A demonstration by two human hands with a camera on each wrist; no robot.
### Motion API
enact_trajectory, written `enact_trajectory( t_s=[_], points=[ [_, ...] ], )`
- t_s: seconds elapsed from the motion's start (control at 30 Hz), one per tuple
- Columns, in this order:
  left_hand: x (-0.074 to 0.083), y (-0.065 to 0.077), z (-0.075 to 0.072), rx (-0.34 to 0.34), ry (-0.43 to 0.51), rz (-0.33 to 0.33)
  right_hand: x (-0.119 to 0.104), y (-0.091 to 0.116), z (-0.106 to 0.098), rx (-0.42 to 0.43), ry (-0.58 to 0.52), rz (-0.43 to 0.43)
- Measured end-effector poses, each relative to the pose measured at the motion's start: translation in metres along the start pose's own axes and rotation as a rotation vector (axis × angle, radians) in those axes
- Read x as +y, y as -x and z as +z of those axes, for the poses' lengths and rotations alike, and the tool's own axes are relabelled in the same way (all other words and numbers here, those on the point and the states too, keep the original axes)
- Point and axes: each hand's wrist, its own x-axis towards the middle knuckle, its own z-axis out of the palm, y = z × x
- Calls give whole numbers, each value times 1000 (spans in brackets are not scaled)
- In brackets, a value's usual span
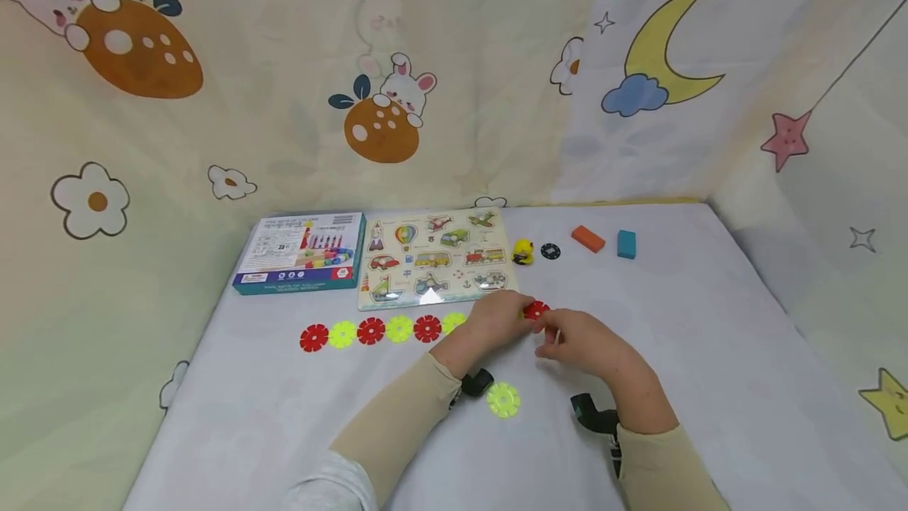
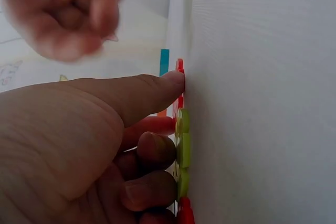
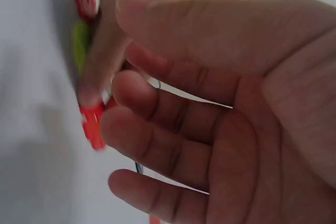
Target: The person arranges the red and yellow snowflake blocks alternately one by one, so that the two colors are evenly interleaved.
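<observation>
Several flower-shaped discs lie in a row, red and yellow-green by turns, with a red disc [image 1: 314, 337] at the left end. My left hand [image 1: 502, 318] reaches over the right part of this row and hides some of it. Its thumb [image 2: 170, 83] presses on the red disc [image 3: 93, 127] at the right end, while the other fingers bend against the discs beside it. Close by on the right, my right hand [image 1: 589, 344] hovers with loosely bent fingers and nothing in them. A single yellow-green disc [image 1: 503, 400] lies nearer to me, below the row.
Behind the row are a boxed set [image 1: 298, 253] and a wooden vehicle puzzle board [image 1: 436, 259]. To their right stand a small yellow duck [image 1: 522, 251], a black round piece [image 1: 550, 251], an orange block [image 1: 588, 238] and a blue block [image 1: 627, 244]. Patterned cloth [image 1: 482, 85] hangs behind.
</observation>
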Motion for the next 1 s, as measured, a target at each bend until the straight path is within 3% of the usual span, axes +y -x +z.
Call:
enact_trajectory(
  t_s=[0.13,0.27,0.37,0.5,0.8,0.9,1.0],
  points=[
    [-5,-1,1,-10,31,-1,-4,11,31,-52,-25,-63],
    [-8,-3,2,-4,84,12,-8,15,57,-8,34,-91],
    [-9,-3,2,6,95,4,-15,14,66,30,71,-82],
    [-8,-3,3,-4,92,-8,-21,14,71,-23,62,-61],
    [-7,0,3,14,83,12,-22,26,60,-142,-83,-159],
    [-6,-1,4,8,82,6,-25,29,40,-207,-160,-162],
    [-5,-1,3,3,66,-4,-27,31,13,-207,-215,-145]
  ],
)
